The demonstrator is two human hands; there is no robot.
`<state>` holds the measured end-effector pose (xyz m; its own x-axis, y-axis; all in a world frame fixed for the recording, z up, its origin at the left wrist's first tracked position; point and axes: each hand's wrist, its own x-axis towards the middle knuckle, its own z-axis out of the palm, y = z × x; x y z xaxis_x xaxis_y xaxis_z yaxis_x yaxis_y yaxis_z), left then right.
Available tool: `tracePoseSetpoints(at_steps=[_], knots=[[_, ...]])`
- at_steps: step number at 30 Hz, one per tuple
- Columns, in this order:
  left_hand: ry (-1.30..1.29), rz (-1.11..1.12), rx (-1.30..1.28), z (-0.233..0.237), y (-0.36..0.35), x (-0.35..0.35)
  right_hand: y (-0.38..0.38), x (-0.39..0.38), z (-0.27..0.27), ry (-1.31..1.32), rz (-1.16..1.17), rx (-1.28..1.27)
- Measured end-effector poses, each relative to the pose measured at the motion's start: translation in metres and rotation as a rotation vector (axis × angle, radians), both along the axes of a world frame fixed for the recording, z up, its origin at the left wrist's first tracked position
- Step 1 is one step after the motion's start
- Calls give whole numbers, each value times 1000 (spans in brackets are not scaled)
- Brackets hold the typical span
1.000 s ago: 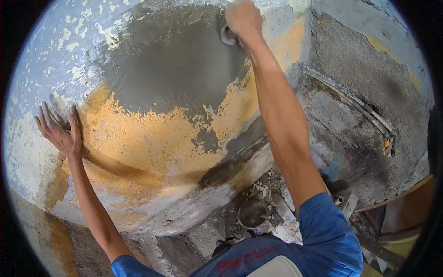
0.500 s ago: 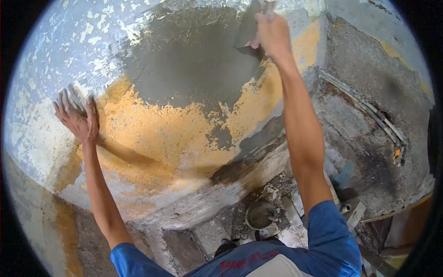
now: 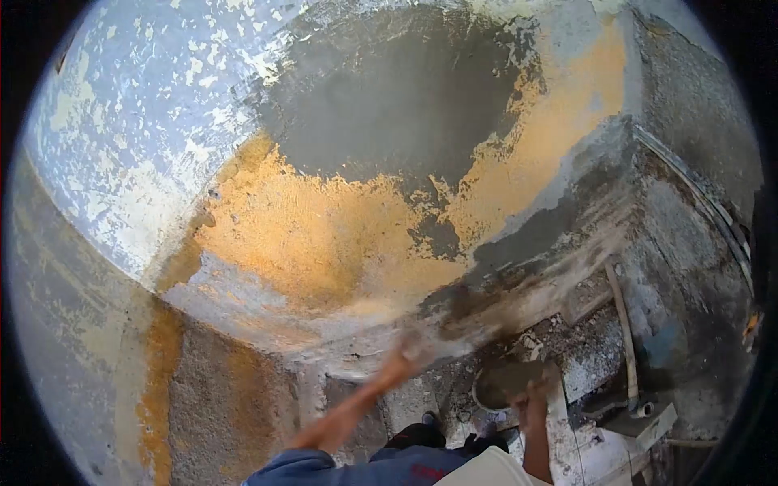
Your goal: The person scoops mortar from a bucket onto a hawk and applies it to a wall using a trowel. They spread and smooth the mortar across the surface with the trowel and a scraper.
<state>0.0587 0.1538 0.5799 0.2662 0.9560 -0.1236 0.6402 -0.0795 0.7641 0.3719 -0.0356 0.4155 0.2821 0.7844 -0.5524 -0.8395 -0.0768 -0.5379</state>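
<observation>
The largest thing is the wall (image 3: 300,235), which rises behind the bucket (image 3: 476,395); its curve may owe something to the lens. High above the bucket, a broad, smooth grey mortar patch (image 3: 381,101) lies over ochre and pale, flaking paint, thinning to ragged edges. The bucket stands on the floor near the wall's foot, holding grey mortar (image 3: 504,379); set so low and close, it seems placed for easy reach without a step. The shoes (image 3: 432,419), just on the person's side of the bucket, probably give a steady stance beside it. A pipe (image 3: 622,324) leans to the bucket's right, likely propped by the masonry.

The right hand (image 3: 532,398) is at the bucket's near right side, perhaps to reach or steady it; its grip cannot be told. The left hand (image 3: 397,364), left of the bucket, is blurred, perhaps swung out for balance; whether it is clenched or released cannot be told.
</observation>
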Motion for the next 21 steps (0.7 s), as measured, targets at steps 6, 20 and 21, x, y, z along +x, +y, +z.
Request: tracePoseSetpoints(at_steps=[6, 20, 21], knots=[[-441, -191, -866, -21, -121, 112, 33, -22, 99, -263, -47, -8], [241, -263, -162, -129, -73, -133, 291, -33, 542, -1963, -685, 493], [226, -244, -220, -121, -78, -155, 305, -44, 552, -1958, -600, 405]])
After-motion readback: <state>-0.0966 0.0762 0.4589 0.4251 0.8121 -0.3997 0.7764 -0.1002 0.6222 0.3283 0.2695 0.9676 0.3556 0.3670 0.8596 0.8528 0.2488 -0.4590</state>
